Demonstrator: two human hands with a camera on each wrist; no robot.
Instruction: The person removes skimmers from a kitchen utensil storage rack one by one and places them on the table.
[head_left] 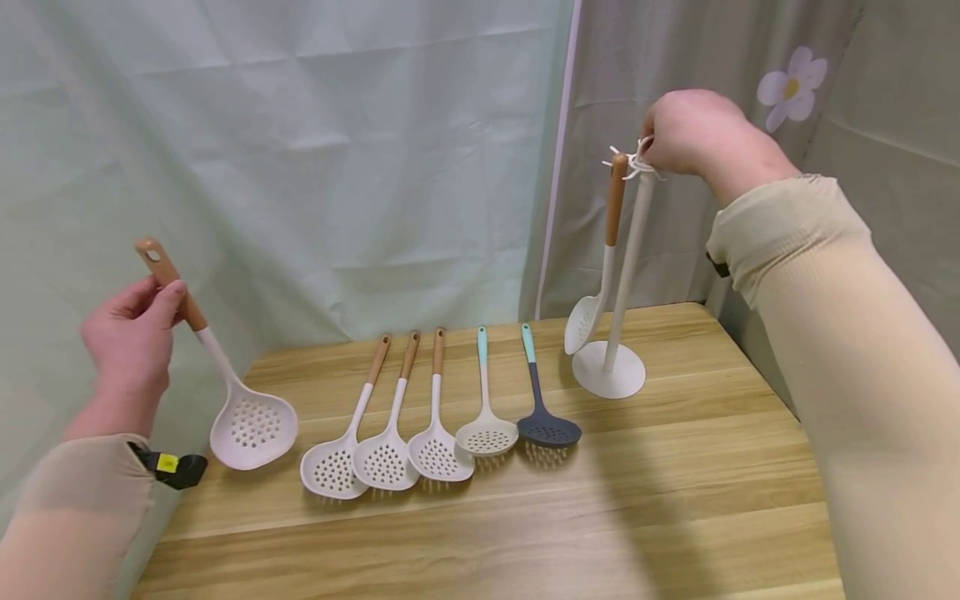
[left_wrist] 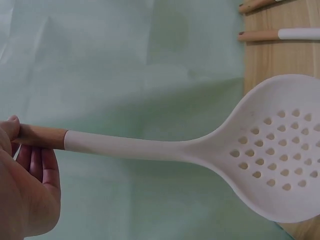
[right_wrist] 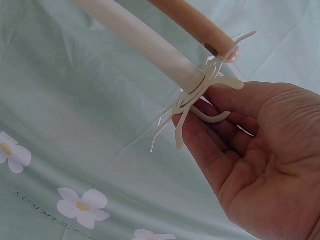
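Off the table's left edge, the left hand [head_left: 131, 342] grips a white slotted spoon [head_left: 251, 429] by its wooden handle — five more skimmers [head_left: 438, 437] lie in a row — while the right hand [head_left: 693, 133] pinches the hook ring [right_wrist: 202, 95] atop the white stand [head_left: 609, 367].

- The left hand [head_left: 131, 337] is raised at the left, palm turned inward; its thumb and fingers [left_wrist: 37, 162] are curled round a wooden handle.
- The left forearm is covered by a beige sleeve.
- The right hand [head_left: 693, 133] is lifted high at the right, its fingertips [right_wrist: 197, 125] laid against white hooks.
- The right arm is bent, sleeved in beige.
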